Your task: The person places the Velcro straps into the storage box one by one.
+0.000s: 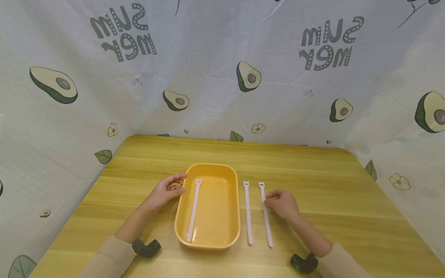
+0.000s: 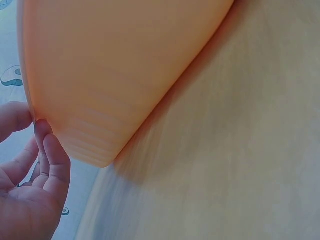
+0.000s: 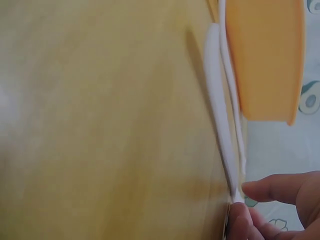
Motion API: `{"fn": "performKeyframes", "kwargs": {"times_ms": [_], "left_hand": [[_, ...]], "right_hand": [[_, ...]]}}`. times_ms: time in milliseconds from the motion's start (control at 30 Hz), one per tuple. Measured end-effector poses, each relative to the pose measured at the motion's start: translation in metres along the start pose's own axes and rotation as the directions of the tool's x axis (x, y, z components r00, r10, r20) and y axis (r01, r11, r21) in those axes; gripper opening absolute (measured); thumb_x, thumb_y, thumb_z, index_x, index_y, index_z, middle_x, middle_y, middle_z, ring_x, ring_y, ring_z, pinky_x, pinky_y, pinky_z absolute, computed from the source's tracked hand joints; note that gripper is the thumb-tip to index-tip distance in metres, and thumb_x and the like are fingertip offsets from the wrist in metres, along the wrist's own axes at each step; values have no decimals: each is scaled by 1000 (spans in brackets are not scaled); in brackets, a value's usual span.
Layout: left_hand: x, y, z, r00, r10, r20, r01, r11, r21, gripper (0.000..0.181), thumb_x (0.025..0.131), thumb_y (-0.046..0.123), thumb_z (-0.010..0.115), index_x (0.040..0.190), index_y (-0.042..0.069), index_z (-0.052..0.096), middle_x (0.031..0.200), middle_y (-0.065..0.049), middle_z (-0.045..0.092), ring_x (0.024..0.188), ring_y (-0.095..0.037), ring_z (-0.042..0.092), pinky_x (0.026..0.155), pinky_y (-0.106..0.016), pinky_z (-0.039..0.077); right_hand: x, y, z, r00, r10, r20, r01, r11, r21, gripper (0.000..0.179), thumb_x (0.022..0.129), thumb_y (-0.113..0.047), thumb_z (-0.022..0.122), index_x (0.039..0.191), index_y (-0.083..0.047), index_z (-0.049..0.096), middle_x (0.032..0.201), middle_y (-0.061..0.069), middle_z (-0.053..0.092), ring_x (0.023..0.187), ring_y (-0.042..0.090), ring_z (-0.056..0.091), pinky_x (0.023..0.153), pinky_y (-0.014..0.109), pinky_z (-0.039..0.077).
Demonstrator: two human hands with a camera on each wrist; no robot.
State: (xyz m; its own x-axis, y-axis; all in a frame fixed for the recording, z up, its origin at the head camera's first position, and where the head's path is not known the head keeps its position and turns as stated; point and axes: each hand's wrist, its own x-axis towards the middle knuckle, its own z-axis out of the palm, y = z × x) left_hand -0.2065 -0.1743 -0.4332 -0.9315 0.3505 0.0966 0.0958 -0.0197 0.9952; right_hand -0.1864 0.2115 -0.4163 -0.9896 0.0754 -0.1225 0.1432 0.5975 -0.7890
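Observation:
A yellow rectangular tray with rounded corners stands on the table, with one white hook-and-loop cable tie lying inside it. My left hand pinches its left rim between thumb and fingers; the left wrist view shows the tray's side wall close up. To the right of the tray lie two more white cable ties, the nearer one and the outer one, slotted heads at the far end. My right hand pinches the outer cable tie partway along, below its head.
The wood-grain table extends to both sides and behind the tray. A white cloth printed with avocados hangs around its far and side edges. Black curved wrist mounts sit by both sleeves.

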Motion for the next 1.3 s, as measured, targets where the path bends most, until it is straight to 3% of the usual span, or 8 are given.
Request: {"fn": "performKeyframes", "kwargs": {"times_ms": [700,1100,1300], "left_hand": [[-2,2,0,1000,3,-9,-3,1000,-1,51,91,-1,63,137,-12,44,110,-10,44,86,-13,55,75,-19,51],[-1,3,0,1000,-3,-11,3,1000,8,52,92,0,63,137,-13,43,110,-10,45,86,-12,56,76,-20,51],[-1,3,1,1000,3,2,-3,1000,17,51,92,1,63,137,-12,43,110,-11,45,89,-14,56,77,-21,52]], "right_hand": [[-1,-6,4,999,-46,-16,44,994,-103,27,76,-5,77,95,8,62,82,11,62,73,21,59,61,30,51],[0,-7,6,999,-41,2,41,995,-92,23,77,-3,76,94,7,63,83,11,61,75,21,58,62,31,51],[3,0,3,1000,14,25,-14,1000,-10,25,78,-4,76,97,7,64,86,11,65,75,19,60,63,30,52]]}}
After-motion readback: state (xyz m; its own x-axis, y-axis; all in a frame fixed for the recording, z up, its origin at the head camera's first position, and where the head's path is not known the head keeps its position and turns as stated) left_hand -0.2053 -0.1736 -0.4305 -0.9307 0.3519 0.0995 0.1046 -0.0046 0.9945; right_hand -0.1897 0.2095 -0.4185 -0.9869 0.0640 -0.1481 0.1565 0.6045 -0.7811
